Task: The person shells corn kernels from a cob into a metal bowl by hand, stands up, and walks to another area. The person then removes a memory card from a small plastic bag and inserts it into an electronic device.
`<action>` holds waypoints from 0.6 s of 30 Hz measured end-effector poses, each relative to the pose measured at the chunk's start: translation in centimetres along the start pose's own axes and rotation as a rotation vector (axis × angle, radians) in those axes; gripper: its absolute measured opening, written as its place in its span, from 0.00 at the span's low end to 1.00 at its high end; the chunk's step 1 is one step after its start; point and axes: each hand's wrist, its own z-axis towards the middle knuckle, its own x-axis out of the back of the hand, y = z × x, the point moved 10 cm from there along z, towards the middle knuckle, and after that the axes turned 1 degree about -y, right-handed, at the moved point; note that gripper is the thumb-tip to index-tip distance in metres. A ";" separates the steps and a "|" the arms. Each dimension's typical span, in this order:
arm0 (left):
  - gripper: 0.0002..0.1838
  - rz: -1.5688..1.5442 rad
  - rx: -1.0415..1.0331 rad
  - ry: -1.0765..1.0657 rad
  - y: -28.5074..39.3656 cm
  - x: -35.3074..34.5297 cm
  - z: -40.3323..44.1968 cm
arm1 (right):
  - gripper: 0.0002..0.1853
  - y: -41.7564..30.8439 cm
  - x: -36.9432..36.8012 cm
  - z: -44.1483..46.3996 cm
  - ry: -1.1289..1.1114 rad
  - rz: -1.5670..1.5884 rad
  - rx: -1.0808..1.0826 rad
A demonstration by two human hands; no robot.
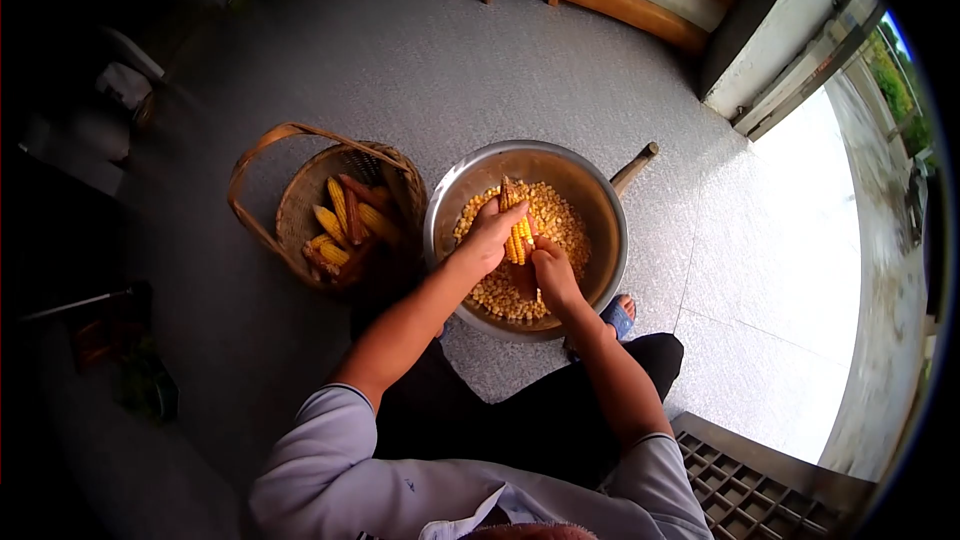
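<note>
My left hand (487,240) is wrapped round an ear of corn (519,239), with the thumb laid across its upper part. Yellow kernels still cover much of the ear, and a reddish-brown patch shows along one side. My right hand (555,275) is closed against the ear's lower right side; its fingertips are partly hidden. Both hands are over a wide metal basin (603,210), where loose corn kernels (565,223) cover the bottom. A reddish-brown shape below the ear is too unclear to name.
Left of the basin stands a wicker basket (293,202) with several ears of corn (338,202) and an arched handle. A wooden stick (634,169) juts out beyond the basin's right rim. A slippered foot (620,315) is beside the basin. A metal grate (745,485) lies at the lower right.
</note>
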 end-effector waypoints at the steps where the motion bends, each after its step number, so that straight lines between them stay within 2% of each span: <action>1: 0.08 -0.003 0.007 -0.007 0.2 0.1 0.1 | 0.16 -0.5 -0.7 -0.4 -0.050 0.126 -0.038; 3: 0.08 -0.070 -0.011 0.019 0.8 0.6 0.4 | 0.17 -0.6 -1.1 -0.6 -0.016 0.333 -0.112; 5: 0.09 -0.060 -0.064 0.064 1.4 1.6 0.9 | 0.19 -1.9 -1.6 -1.1 -0.039 0.295 -0.088; 7: 0.09 -0.075 -0.057 0.054 1.5 1.8 1.1 | 0.25 -3.0 -2.3 -1.1 -0.063 0.010 0.039; 8: 0.09 -0.074 -0.057 0.054 1.4 1.7 1.1 | 0.26 -3.2 -2.1 -0.9 -0.007 -0.155 0.144; 12: 0.09 -0.091 -0.044 0.059 1.2 2.0 1.2 | 0.19 -4.1 -1.9 -1.4 0.088 -0.203 0.213; 15: 0.09 -0.075 -0.056 0.051 1.3 1.5 1.1 | 0.19 -4.9 -0.6 -1.4 0.164 -0.355 0.244; 16: 0.09 -0.094 -0.095 0.077 1.5 1.3 1.2 | 0.22 -5.4 -0.5 -1.8 0.203 -0.337 0.248; 18: 0.09 -0.079 -0.090 0.088 1.6 1.1 0.8 | 0.22 -4.7 -0.5 -1.6 0.189 -0.297 0.234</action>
